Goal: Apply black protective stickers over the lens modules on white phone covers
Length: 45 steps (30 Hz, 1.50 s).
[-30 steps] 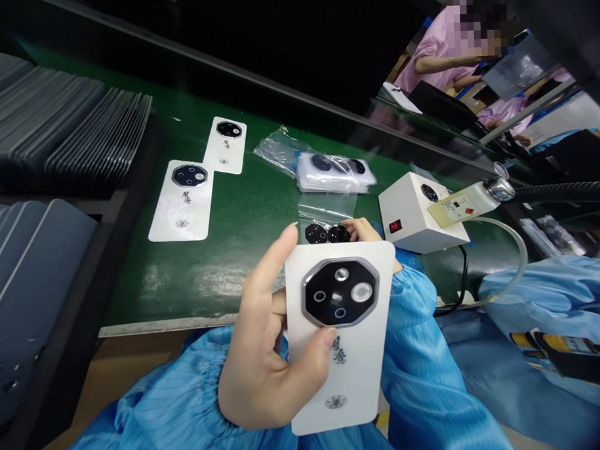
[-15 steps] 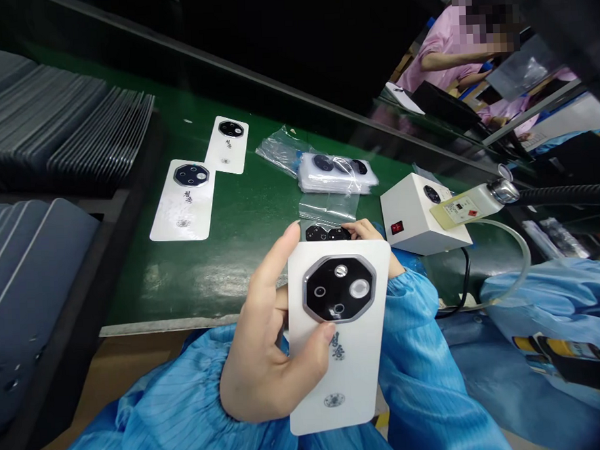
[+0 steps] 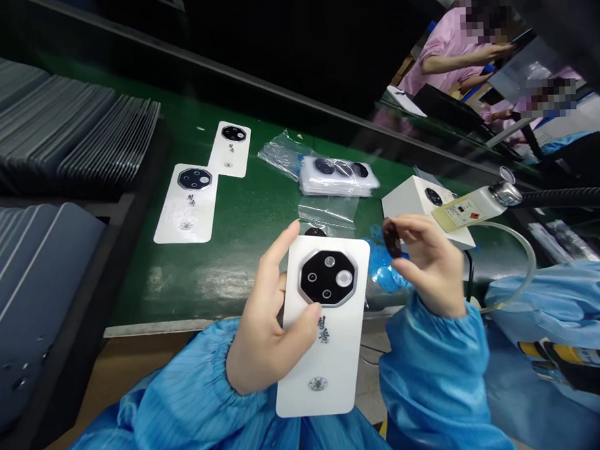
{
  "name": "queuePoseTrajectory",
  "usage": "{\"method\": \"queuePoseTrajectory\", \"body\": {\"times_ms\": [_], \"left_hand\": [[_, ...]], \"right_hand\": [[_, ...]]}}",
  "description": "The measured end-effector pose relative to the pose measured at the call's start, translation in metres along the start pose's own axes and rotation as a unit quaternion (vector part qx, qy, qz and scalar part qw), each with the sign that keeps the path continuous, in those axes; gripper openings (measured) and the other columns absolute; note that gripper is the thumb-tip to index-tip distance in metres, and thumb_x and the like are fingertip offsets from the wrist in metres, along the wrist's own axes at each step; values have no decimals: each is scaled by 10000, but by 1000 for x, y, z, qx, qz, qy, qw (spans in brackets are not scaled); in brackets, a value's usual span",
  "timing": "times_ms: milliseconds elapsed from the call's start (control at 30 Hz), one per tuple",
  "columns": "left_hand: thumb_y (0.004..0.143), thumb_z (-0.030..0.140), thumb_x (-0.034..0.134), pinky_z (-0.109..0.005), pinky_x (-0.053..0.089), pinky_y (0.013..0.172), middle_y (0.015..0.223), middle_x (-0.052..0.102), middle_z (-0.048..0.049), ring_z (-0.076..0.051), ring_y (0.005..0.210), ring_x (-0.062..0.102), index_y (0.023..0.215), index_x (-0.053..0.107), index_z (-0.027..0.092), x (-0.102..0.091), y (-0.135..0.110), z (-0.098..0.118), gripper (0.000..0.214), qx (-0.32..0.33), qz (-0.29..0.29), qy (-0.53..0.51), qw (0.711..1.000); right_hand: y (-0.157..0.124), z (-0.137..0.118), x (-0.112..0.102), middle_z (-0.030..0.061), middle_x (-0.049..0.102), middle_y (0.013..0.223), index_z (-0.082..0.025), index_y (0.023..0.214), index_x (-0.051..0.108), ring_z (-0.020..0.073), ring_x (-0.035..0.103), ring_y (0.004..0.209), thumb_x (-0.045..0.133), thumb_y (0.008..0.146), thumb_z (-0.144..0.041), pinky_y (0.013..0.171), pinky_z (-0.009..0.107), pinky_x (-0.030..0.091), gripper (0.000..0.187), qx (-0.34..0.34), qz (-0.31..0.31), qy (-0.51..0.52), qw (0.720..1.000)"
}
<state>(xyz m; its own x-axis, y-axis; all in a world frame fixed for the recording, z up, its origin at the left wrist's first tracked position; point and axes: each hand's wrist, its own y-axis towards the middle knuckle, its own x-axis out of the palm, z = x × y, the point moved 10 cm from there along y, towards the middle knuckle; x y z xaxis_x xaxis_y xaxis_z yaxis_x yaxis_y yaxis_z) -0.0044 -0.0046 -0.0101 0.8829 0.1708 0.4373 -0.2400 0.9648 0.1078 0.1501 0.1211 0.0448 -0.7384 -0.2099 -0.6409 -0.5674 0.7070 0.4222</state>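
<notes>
My left hand [image 3: 278, 324] grips a white phone back cover [image 3: 337, 361] by its left side, thumb on the face just below the black octagonal camera area. To the right, my right hand [image 3: 432, 260] pinches a small dark camera lens cover [image 3: 392, 238] between thumb and fingertips, held up on edge and apart from the phone cover. Another black lens cover [image 3: 315, 232] shows partly behind the phone cover's top edge, by a clear plastic bag [image 3: 326, 211]. Blue round films [image 3: 388, 274] lie on the bench below my right hand.
Two white phone back covers [image 3: 186, 212] lie on the green bench [image 3: 246, 253]. Racks of grey panels [image 3: 40, 273] stand at left. Bagged lens covers [image 3: 338, 184] lie behind. A white box [image 3: 404, 195] and a bottle of yellowish liquid [image 3: 459, 209] are at right; a person in pink works beyond.
My right hand has come out from behind the phone cover and moved right, lifting a lens cover from the bench. My left hand has shifted the phone cover slightly left and up.
</notes>
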Motion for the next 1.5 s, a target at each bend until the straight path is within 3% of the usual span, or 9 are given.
{"method": "queuePoseTrajectory", "body": {"times_ms": [100,167,233,433,600,833,1133,1500], "left_hand": [[888,202,491,-257,549,488,795,690,15,-151,561,642,1394,245,373,2,6,-8,588,-25,-18,-54,998],[900,233,462,-250,521,471,772,680,16,-143,539,617,1380,275,377,2,7,-15,535,-50,-17,-79,996],[902,271,453,-247,485,442,745,671,14,-141,508,582,1372,305,363,0,8,-20,501,-61,-7,-65,996],[929,316,394,-243,439,422,746,677,18,-130,483,527,1376,317,390,-5,7,-18,460,-22,-18,47,998],[932,348,384,-259,449,430,637,619,35,-132,446,520,1376,308,405,-7,7,-18,454,-32,-11,96,995],[925,332,403,-264,464,413,664,644,14,-142,452,540,1402,269,359,-4,5,-15,496,-23,-23,74,997],[917,314,426,-245,458,412,696,658,32,-129,473,553,1376,294,388,-3,4,-14,483,-31,-13,38,999],[912,308,442,-257,432,395,686,668,22,-138,449,543,1390,289,330,-4,3,-15,502,-26,-7,46,999]], "right_hand": [[-8,-72,7,92,540,1062,-227,1162,534,244,537,1004,705,722,-428,844,412,483,513,-128,-25,-86,988],[-13,-101,24,122,552,1067,-170,1151,527,246,540,998,700,741,-378,816,406,485,491,-182,-58,-168,967],[-15,-112,38,144,561,1064,-131,1126,527,250,546,990,682,760,-363,787,405,483,460,-208,-73,-212,952],[-15,-113,50,160,587,1052,-99,1090,541,257,548,974,676,767,-351,782,421,465,432,-223,-76,-248,940],[-16,-114,47,151,594,1052,-113,1107,533,261,551,981,679,764,-343,771,411,468,438,-216,-76,-253,940],[-18,-113,47,131,589,1065,-169,1151,503,260,553,986,663,777,-353,772,418,482,447,-209,-68,-243,945],[-19,-115,47,146,595,1056,-143,1127,517,265,562,988,632,793,-326,769,422,487,398,-213,-62,-236,946],[-20,-113,47,152,597,1064,-124,1106,521,264,556,1004,647,782,-313,788,424,488,395,-202,-68,-233,949]]}}
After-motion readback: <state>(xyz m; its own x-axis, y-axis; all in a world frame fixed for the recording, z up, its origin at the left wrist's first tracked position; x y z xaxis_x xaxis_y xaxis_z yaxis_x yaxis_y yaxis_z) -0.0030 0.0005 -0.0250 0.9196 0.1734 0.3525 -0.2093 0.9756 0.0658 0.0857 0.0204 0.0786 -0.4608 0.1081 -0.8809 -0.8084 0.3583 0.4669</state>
